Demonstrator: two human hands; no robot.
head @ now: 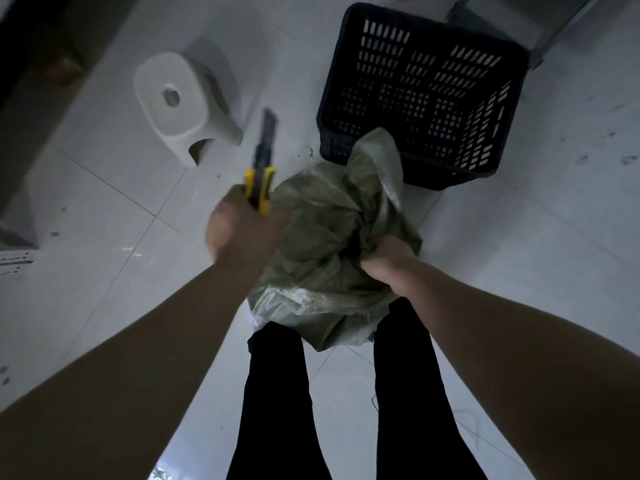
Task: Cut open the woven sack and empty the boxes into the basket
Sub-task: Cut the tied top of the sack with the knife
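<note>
Gripping sack (322, 237), right hand (388, 263) | left hand (242, 232) holds knife (261, 161) | basket (337, 109) beside

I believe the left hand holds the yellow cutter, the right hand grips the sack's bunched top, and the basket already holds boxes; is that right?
No: in the head view the basket holds no boxes, only its slotted floor shows. The left hand does hold the yellow cutter and the right hand does grip the bunched top of the sack.
</note>
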